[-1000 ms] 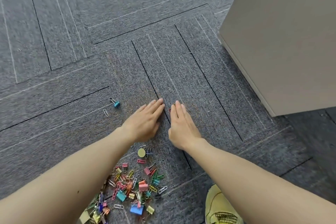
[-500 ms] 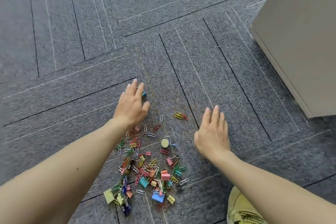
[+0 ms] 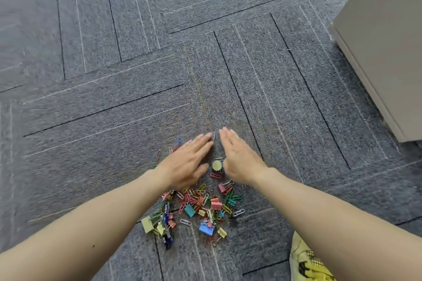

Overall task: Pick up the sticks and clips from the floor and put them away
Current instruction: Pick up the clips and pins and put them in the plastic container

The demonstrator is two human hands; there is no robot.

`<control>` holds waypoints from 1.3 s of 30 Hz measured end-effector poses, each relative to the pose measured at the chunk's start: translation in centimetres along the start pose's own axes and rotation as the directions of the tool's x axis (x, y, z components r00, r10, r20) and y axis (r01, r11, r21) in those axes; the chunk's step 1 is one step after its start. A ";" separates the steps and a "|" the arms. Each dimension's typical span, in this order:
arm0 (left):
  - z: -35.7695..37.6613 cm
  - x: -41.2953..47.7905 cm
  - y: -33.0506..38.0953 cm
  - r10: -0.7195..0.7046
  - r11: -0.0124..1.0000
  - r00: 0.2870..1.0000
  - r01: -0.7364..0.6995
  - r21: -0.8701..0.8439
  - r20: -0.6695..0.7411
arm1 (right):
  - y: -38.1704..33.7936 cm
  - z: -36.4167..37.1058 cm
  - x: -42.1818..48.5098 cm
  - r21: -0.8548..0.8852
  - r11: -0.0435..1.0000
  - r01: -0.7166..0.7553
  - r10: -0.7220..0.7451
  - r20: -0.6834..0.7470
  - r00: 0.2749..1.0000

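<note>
A heap of coloured paper clips and binder clips (image 3: 201,210) lies on the grey carpet near me. My left hand (image 3: 187,162) and my right hand (image 3: 239,159) lie flat on the floor just beyond the heap, palms down, fingertips almost meeting. A single silver paper clip (image 3: 213,136) sits between the fingertips. A round yellow-green piece (image 3: 216,165) lies between the two hands. A few loose clips (image 3: 171,150) show at the outer edge of my left hand. Neither hand holds anything. No sticks are visible.
A beige cabinet (image 3: 388,41) stands on the floor at the right. A yellow shoe (image 3: 306,262) shows at the bottom right. Grey carpet tiles (image 3: 114,29) stretch beyond the hands.
Both hands have come together from a spread position, sweeping stray clips inward toward the heap. The blue binder clip that lay out at the left is now by my left hand.
</note>
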State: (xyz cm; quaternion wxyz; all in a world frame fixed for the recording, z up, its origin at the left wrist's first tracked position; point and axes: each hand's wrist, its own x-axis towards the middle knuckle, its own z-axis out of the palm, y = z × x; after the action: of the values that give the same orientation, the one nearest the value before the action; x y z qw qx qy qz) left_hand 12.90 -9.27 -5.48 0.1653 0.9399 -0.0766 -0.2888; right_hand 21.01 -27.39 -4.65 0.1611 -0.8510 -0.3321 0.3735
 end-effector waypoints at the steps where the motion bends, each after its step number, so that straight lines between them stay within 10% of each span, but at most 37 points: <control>1: 0.2 -0.6 0.2 0.030 1.000 0.999 -0.030 -0.008 0.018 | -0.3 0.3 0.0 0.004 1.000 0.029 -0.029 0.022 0.999; 7: 0.6 -5.9 1.0 0.092 0.980 0.981 -0.119 -0.159 -0.172 | -2.1 2.8 -3.2 -0.069 0.973 0.220 -0.208 0.149 0.967; 10: 2.4 -7.1 -0.3 -0.283 0.948 0.899 0.208 -0.241 -0.334 | -2.1 3.4 -4.0 -0.161 0.959 0.233 -0.220 0.097 0.971; 14: 3.1 -6.4 -2.0 -0.608 0.774 0.774 0.530 -0.346 -0.175 | -1.8 3.0 -2.6 -0.220 0.971 0.097 -0.091 0.036 0.995; 22: 3.4 -4.2 -0.5 -0.458 0.860 0.876 0.392 -0.326 -0.154 | -4.1 2.0 0.4 -0.314 0.949 0.024 0.017 0.129 0.992; 34: 5.6 -10.0 0.4 -0.043 0.959 0.992 0.008 -0.282 -0.118 | -4.2 5.5 -3.1 -0.244 0.927 0.284 -0.243 0.185 0.952; 39: 8.0 -12.9 -0.2 -0.428 0.866 0.801 0.229 -0.445 -0.419 | -3.2 6.3 -5.5 -0.211 0.969 0.126 -0.150 -0.102 0.983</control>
State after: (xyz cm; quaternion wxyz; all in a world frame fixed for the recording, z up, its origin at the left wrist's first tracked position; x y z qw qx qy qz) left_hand -2.20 -8.15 -5.13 0.3011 0.9315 0.1928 -0.0667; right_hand 12.14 -28.63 -4.29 0.1179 -0.8584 -0.4170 0.2746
